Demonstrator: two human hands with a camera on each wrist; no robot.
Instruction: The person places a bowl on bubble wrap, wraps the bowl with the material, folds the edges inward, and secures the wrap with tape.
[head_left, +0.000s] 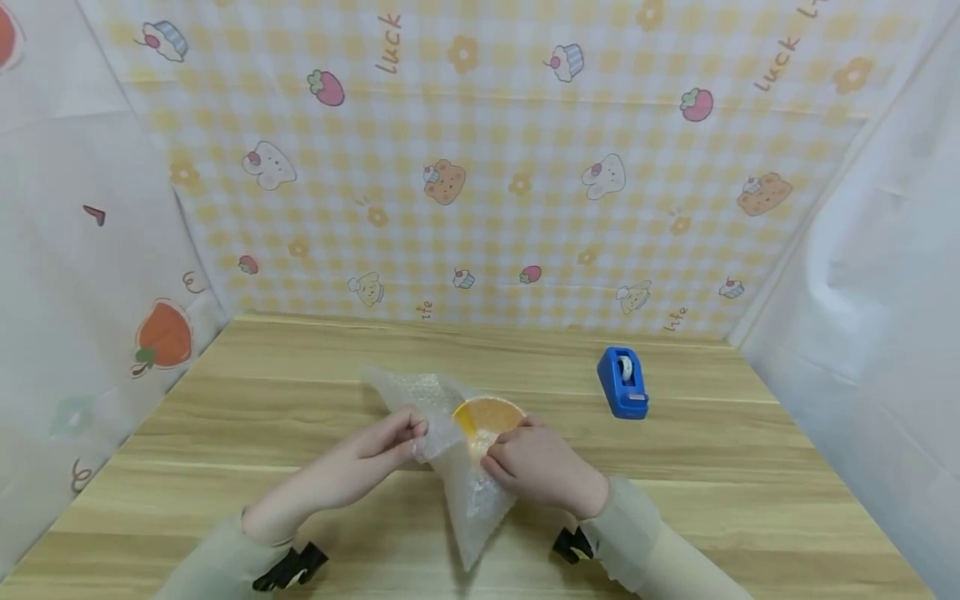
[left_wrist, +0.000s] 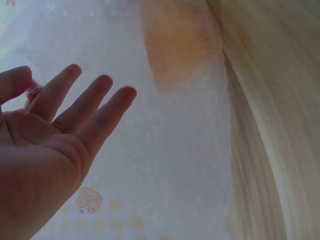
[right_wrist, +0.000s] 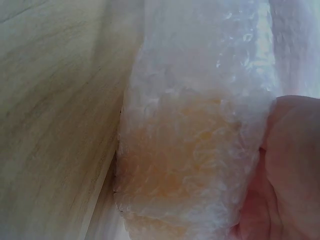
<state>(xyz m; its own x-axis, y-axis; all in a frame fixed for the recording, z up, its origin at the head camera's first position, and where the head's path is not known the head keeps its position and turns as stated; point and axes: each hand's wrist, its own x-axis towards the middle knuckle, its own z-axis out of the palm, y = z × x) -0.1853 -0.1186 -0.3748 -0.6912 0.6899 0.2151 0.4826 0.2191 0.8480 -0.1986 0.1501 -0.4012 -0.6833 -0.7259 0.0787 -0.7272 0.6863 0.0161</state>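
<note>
A sheet of bubble wrap is folded around an orange-and-yellow thing with a round rim, likely a bowl. Its far part shows bare in the head view; through the film it appears as an orange blur in the left wrist view. My left hand pinches a flap of the wrap between thumb and forefinger, the other fingers extended. On the other side, my right hand grips the wrapped thing at its right edge, fingers curled over the film. In the right wrist view, bubble wrap covers the orange thing closely.
A blue tape dispenser with a small roll of tape stands at the back right of the wooden table. Behind the table hangs a yellow checked cloth, with white cloth along the sides.
</note>
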